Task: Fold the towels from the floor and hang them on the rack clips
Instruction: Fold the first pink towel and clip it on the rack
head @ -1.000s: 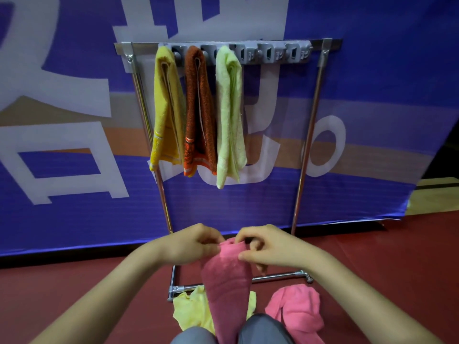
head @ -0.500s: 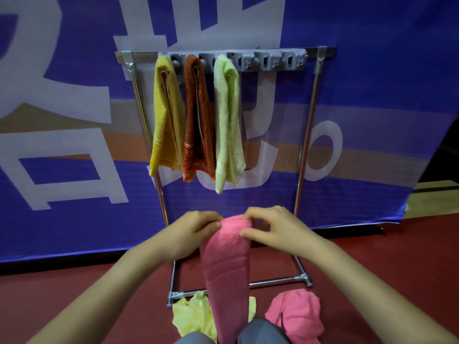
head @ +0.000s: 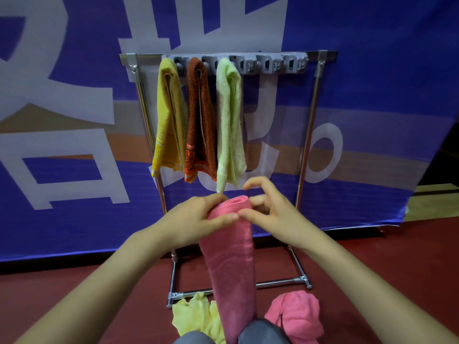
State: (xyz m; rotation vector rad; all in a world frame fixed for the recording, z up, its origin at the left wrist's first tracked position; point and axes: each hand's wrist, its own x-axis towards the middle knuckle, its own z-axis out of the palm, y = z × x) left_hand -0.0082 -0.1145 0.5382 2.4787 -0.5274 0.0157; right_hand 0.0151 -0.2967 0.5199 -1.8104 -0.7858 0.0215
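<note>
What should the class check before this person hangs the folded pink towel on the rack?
1. Pink towel folded narrow: ok.
2. Left hand grips its top fold: ok.
3. Right hand holding it: cannot tell; its fingers are spread beside the fold.
4. Empty clips right of the light green towel: ok.
5. Fold raised to clip height: not ok; it sits well below the clips.

A large blue banner [head: 74, 219], printed with white characters and crossed by a tan-orange band, is stretched upright along the far edge of the red floor [head: 397, 269]. A strip of pale wooden flooring [head: 434, 202] is seen past the banner's right end. Grey-trousered knees [head: 260, 331] are seen at the floor's near edge.
</note>
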